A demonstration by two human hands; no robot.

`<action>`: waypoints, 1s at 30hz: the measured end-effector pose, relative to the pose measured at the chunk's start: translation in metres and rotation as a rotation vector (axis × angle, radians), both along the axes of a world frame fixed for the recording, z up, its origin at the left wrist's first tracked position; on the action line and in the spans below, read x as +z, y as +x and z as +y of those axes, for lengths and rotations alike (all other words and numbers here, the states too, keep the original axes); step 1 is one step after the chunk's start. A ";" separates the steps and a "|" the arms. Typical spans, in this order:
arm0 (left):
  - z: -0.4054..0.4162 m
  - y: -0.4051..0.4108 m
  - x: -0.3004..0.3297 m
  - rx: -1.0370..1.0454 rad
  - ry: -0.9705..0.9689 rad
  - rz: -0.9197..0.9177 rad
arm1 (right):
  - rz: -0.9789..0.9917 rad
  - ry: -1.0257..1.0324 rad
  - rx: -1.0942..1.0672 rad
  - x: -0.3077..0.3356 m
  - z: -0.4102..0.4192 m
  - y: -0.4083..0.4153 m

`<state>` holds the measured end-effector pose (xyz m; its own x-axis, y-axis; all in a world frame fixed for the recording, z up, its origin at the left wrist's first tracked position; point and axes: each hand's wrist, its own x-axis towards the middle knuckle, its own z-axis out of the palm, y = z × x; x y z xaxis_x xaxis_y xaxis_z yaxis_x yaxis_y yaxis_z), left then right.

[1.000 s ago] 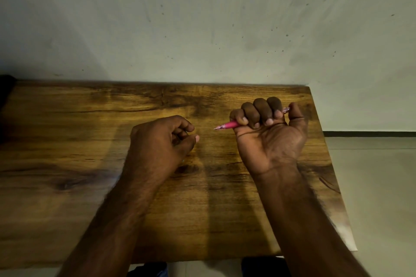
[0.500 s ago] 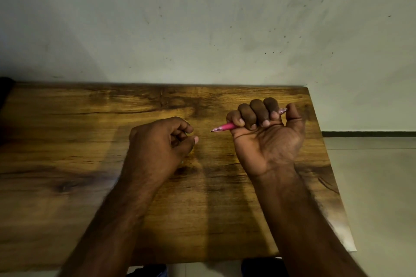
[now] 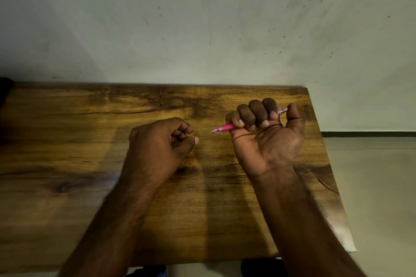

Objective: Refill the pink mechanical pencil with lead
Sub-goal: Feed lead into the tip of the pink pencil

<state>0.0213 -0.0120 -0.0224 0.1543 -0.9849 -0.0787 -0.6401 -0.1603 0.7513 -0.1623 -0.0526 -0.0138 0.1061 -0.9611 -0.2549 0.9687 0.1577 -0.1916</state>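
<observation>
Right hand (image 3: 267, 139) fists the pink mechanical pencil (image 3: 226, 128) — tip leftward — beside the curled left hand (image 3: 161, 141) above the wooden table (image 3: 67, 164).

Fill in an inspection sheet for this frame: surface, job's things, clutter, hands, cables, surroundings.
Surface: wooden table, dark grain, its far edge against the wall.
Job's things: pink mechanical pencil gripped in a fist, tip pointing toward the left hand; no lead or lead case seen.
Clutter: nothing seen.
Hands: right hand palm up, fingers curled round the pencil, thumb at its rear end; left hand over the table, fingers loosely curled, whether it holds anything cannot be told.
Cables: nothing seen.
Surroundings: scuffed pale wall; light floor to the right.
</observation>
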 end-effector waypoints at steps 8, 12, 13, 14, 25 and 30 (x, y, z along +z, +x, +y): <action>0.000 0.001 0.001 0.002 0.001 -0.003 | 0.039 0.013 -0.009 0.002 -0.002 -0.001; 0.001 0.001 0.002 -0.004 0.013 0.000 | 0.026 0.022 -0.005 0.002 0.000 0.001; 0.001 0.001 0.002 -0.001 0.015 0.000 | 0.028 0.022 -0.003 0.002 0.000 0.002; 0.000 0.001 0.002 0.004 0.018 0.001 | 0.032 0.022 -0.003 0.002 -0.001 0.002; 0.000 -0.001 0.004 0.009 0.016 0.004 | 0.041 0.037 -0.009 0.002 -0.001 0.002; 0.000 -0.002 0.004 0.007 0.011 0.003 | 0.036 0.034 0.001 0.001 -0.001 0.001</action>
<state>0.0196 -0.0120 -0.0180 0.1606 -0.9829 -0.0896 -0.6366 -0.1725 0.7517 -0.1614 -0.0537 -0.0126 0.0974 -0.9516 -0.2914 0.9610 0.1661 -0.2212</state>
